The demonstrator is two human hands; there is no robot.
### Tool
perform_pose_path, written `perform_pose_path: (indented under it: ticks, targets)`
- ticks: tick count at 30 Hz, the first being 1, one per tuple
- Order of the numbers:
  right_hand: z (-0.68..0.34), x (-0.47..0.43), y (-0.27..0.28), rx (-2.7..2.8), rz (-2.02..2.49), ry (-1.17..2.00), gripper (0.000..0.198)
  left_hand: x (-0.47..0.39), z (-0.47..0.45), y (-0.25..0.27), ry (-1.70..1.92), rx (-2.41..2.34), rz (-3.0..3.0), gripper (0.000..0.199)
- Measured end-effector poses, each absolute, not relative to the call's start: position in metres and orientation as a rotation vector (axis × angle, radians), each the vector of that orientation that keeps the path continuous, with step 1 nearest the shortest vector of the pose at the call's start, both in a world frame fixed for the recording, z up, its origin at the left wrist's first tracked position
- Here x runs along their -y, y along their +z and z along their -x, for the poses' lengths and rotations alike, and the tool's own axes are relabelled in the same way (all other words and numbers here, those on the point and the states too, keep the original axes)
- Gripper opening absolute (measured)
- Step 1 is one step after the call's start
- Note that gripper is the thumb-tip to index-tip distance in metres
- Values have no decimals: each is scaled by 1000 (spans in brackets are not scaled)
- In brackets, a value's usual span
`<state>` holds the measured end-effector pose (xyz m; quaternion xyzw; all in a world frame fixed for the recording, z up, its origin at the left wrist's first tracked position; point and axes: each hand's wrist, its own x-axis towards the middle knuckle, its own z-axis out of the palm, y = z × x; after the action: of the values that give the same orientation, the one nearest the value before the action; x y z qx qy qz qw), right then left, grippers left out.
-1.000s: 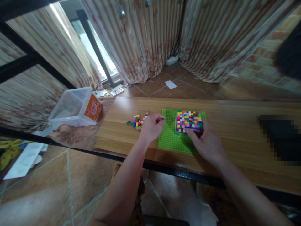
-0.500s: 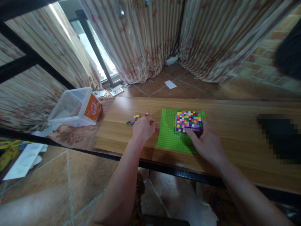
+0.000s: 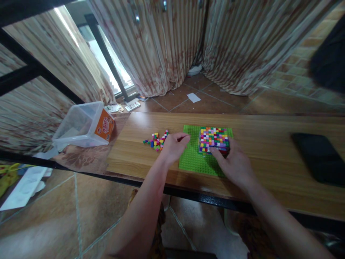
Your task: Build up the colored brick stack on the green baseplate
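A block built of small multicoloured toy bricks (image 3: 214, 138) stands on a green studded baseplate (image 3: 188, 158). My right hand (image 3: 234, 162) grips the block from the right, thumb along its near side and fingers at its right end, partly hidden. My left hand (image 3: 175, 145) is over the baseplate's left edge, thumb and fingertips pinched together; whatever is between them is too small to make out. Left of that hand, a loose pile of small bricks (image 3: 156, 141) lies on the wooden table, in several colours.
A dark phone-like slab (image 3: 318, 156) lies on the right of the wooden table (image 3: 264, 144). Beyond the table's left end stands a clear plastic bin (image 3: 78, 122) with an orange label. A black metal bar (image 3: 199, 196) runs along the table's near edge. Curtains hang behind.
My left hand has moved right, from the loose brick pile to the baseplate's left edge, uncovering more of the pile. My right hand stays on the brick block. The view has shifted slightly.
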<state>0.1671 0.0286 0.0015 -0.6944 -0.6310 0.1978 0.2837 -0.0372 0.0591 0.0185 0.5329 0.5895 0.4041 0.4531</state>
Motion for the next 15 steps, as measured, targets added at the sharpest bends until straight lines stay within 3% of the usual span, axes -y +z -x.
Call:
perform_pose_path:
  ticks: [5, 15]
  targets:
    - [-167, -28, -1, 1701, 1818, 515, 78, -55, 28, 29, 1095, -1324, -1043, 21]
    - [-166, -28, -1, 1690, 1784, 506, 76, -32, 17, 29, 1231, -1284, -1598, 15]
